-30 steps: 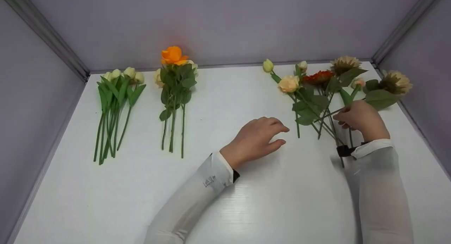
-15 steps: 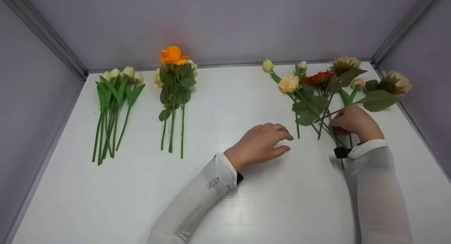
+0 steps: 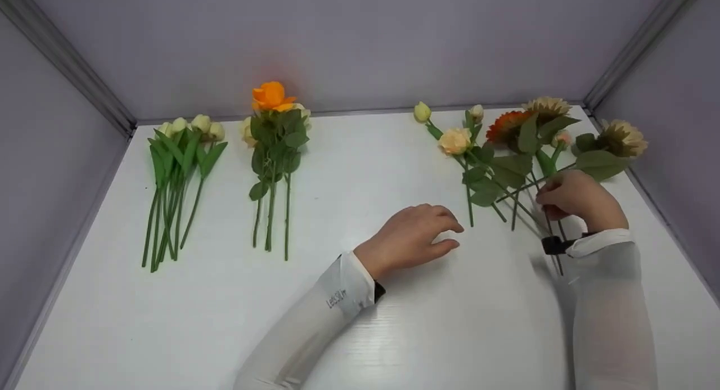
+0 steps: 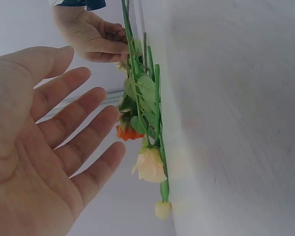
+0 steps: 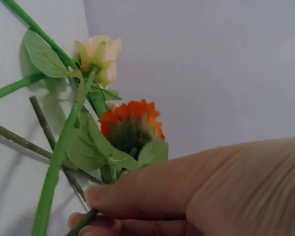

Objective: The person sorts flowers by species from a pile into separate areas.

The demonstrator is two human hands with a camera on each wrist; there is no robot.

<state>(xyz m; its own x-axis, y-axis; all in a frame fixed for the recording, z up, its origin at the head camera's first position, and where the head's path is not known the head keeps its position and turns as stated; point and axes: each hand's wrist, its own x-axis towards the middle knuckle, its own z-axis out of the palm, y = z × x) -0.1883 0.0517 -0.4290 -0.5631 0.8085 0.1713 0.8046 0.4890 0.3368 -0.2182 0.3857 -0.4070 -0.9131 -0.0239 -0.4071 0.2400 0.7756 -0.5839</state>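
My right hand (image 3: 582, 198) pinches a dark green stem (image 5: 83, 222) between thumb and fingers. This stem appears to belong to the orange-red sunflower (image 3: 506, 126), whose head is lifted slightly among the other flowers on the right. Around it lie a peach rose (image 3: 454, 141), a yellow tulip (image 3: 422, 112), pale tulips and two beige sunflowers (image 3: 623, 139), their stems crossing. My left hand (image 3: 413, 235) hovers over the table left of this pile, fingers spread and relaxed, holding nothing. Its palm (image 4: 29, 162) shows in the left wrist view.
A bundle of cream tulips (image 3: 180, 170) lies at the far left of the white table (image 3: 360, 345). Right of it lie an orange rose (image 3: 271, 96) and pale roses, stems side by side. Grey walls (image 3: 360, 46) enclose the back and sides.
My right hand has closed on the stem, and the orange-red sunflower has risen and tilted a little. The left hand stays nearly in place. The head view has shifted slightly.
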